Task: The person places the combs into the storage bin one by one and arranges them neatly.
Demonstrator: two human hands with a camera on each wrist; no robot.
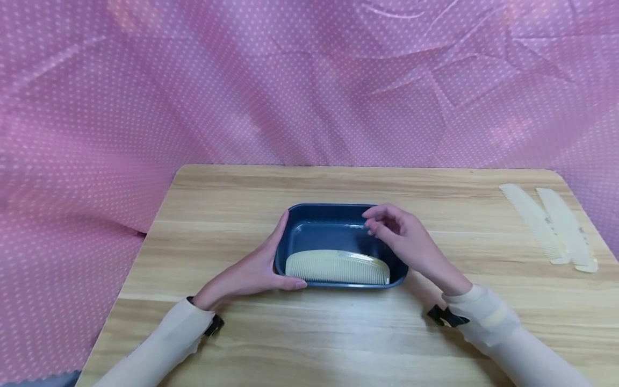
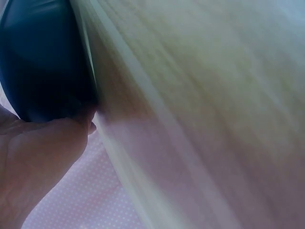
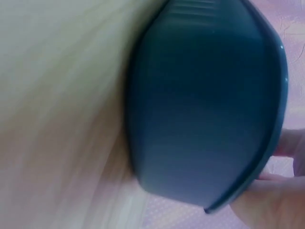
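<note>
A dark blue rectangular box (image 1: 321, 215) with a rim stands on the table. Inside it, along the front wall, a cream comb (image 1: 337, 265) stands on its long edge, teeth downward. My left hand (image 1: 258, 271) holds the left end of the box, its thumb at the front corner and its fingers along the left side. Over the right end of the box hangs my right hand (image 1: 406, 236), fingers loosely bent and nothing visible between them. From the right wrist, the outside of the box (image 3: 205, 105) fills the middle, with the fingertips (image 3: 271, 195) beyond its rim.
Two more cream combs, a left one (image 1: 534, 223) and a right one (image 1: 567, 228), lie side by side near the right edge of the wooden table (image 1: 232, 199). A pink dotted cloth (image 1: 309, 97) hangs behind the table and at its sides.
</note>
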